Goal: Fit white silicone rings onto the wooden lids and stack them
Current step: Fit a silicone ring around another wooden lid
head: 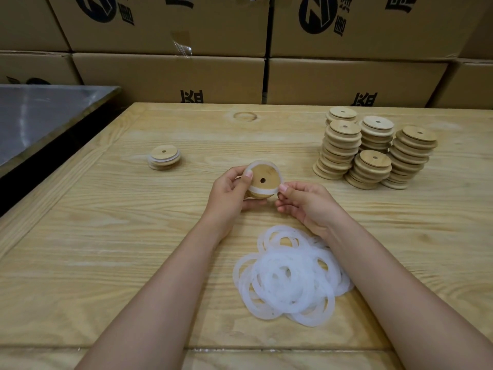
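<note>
A round wooden lid (264,175) with a small centre hole is held above the middle of the table. My left hand (231,193) grips it from the left, thumb on its face. A white silicone ring (260,189) lies partly round the lid's edge. My right hand (304,202) pinches that ring at the lid's right side. A loose heap of white rings (290,276) lies on the table just below my hands. Several stacks of bare wooden lids (373,150) stand at the back right. A short stack of ringed lids (164,157) sits at the left.
The wooden table (106,236) stretches across the view. A metal-topped surface (40,116) adjoins it at the far left. Stacked cardboard boxes (186,49) form a wall behind the table.
</note>
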